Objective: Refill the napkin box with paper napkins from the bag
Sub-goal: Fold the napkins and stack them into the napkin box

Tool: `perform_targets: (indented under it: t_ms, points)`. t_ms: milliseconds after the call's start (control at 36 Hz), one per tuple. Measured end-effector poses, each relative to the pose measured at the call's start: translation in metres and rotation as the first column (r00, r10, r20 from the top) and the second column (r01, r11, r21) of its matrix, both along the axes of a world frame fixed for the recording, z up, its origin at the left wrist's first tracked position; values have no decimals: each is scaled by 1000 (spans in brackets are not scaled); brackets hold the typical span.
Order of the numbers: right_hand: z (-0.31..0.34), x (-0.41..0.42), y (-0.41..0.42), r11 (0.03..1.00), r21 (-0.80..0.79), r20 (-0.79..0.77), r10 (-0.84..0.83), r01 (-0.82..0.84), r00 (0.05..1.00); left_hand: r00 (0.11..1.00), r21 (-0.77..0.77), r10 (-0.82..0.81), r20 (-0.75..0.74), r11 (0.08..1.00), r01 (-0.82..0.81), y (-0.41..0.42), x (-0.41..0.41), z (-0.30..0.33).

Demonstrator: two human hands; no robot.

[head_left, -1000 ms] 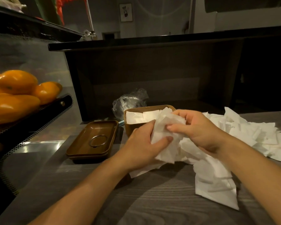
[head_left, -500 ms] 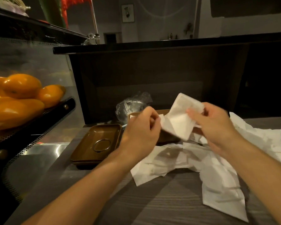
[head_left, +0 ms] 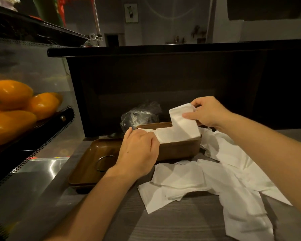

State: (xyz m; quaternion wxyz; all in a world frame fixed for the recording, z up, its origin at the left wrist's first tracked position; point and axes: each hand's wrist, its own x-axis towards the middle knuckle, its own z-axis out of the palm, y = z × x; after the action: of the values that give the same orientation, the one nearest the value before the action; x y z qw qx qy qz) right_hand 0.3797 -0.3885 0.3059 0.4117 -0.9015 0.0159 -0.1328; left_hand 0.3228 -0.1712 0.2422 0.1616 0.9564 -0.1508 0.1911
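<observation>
A brown napkin box [head_left: 179, 149] stands on the grey wooden counter with white napkins lying inside. My right hand [head_left: 207, 113] pinches a folded white napkin [head_left: 182, 123] whose lower end dips into the box's right side. My left hand [head_left: 139, 153] rests curled at the box's left end, fingers against the napkins there; whether it grips them I cannot tell. A crumpled clear plastic bag [head_left: 141, 114] lies just behind the box. Loose white napkins [head_left: 224, 173] are spread over the counter in front of and to the right of the box.
The brown lid [head_left: 92, 164] with a metal ring lies upside down left of the box. Orange fruits [head_left: 16, 108] sit on a perforated black shelf at far left, above a shiny metal surface. A dark raised counter wall [head_left: 163, 84] stands behind the box.
Both hands lifted one napkin from the pile and separated. The right hand carried it back and down into the box, while the left hand dropped to the box's left end.
</observation>
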Motion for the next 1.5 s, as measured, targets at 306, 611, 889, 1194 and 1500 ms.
perform_targets:
  t_ms: [306,611,889,1194,1500]
  points:
    - [-14,13,20,871,-491,-25,-8,-6,1000,1000,48,-18,-12,999,18,-7,2,1]
    - [-17,7,16,783,-622,9,16,-6,1000,1000,57,1,1,998,-1,-9,2,0]
    - [-16,-2,19,750,-658,211,96,69,973,999,4,5,47,1000,-6,-11,3,-3]
    - [-3,8,43,594,-695,-456,70,-404,887,996,-12,-24,83,1000,25,-10,4,-6]
    - [2,-49,11,916,-284,63,314,-284,947,972,-188,9,233,981,36,1,-4,-2]
